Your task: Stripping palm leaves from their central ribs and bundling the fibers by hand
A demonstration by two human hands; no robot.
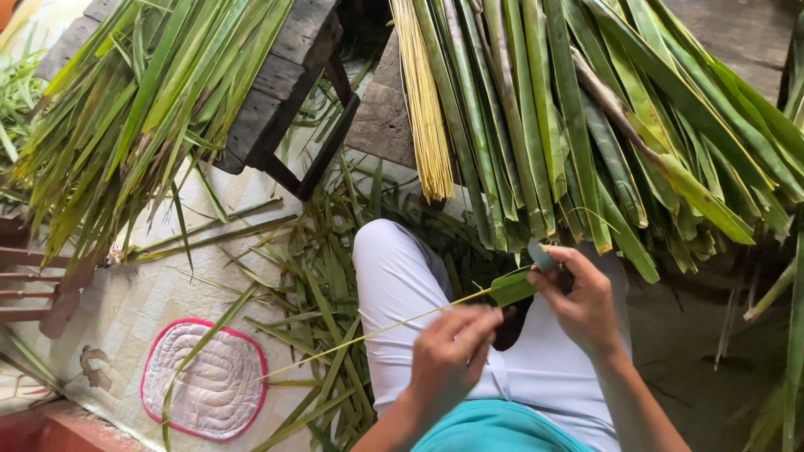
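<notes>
Green palm leaves (586, 125) overhang both hands' fingers, left (452, 351) pinching the midrib (377, 331), right (578, 301) pinching the leaf strip (511, 287).

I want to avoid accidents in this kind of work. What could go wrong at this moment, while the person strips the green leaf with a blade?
1. The right hand holds a small blade against the leaf piece, close to the left hand; a slip might cut the fingers.
2. The thin yellow midrib looks stretched and could snap.
3. The work happens just above the lap in white trousers, so a slipped blade might reach the leg.
</notes>
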